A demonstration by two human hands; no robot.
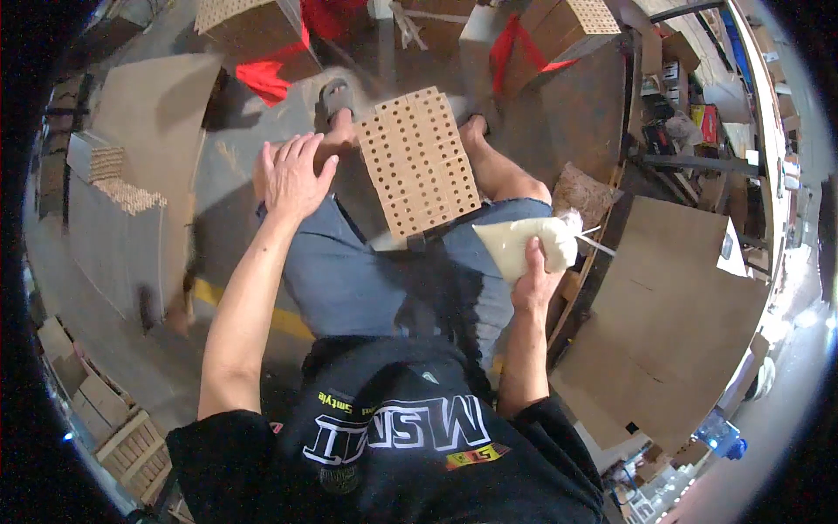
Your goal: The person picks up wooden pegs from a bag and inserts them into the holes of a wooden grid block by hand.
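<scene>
While my right hand (537, 281) is curled around a soft bag of pale paste (515, 244), thumb laid along its side, the bag's pointed tip aims leftward above my right thigh — too hard a squeeze could, I judge, push paste onto my jeans (323, 271). The tied end (569, 225) bulges past my grip, and a tie slackening under pressure might leak backward. My left hand (292, 182) has its fingers spread and holds nothing, near my left knee; whether it rests there I cannot tell. So neither hand steadies the hole-riddled cardboard block (419, 162) between my legs — a shifting knee could knock it askew. Farther out, red cloth (264, 81) lies near my left foot (339, 100) and might snag it.
</scene>
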